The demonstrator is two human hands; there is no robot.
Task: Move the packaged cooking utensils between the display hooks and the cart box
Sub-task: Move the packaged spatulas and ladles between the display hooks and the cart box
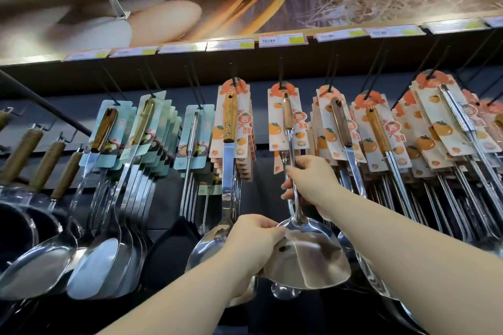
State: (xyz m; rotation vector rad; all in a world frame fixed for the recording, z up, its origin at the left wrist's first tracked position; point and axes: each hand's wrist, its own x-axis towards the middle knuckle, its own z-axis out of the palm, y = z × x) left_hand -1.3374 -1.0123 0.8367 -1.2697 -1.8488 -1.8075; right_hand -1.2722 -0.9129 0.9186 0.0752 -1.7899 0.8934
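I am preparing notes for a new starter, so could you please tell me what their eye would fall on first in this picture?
First, in the middle, the right hand grips the shaft of a steel spatula while the left hand holds the edge of its blade. Next come the orange-printed cards hanging in rows across the centre and right. Last are the big shiny spoons at lower left.

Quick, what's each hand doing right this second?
Left hand: closed, fingers gripping the blade edge of the steel spatula.
Right hand: closed, gripping the same spatula's shaft.
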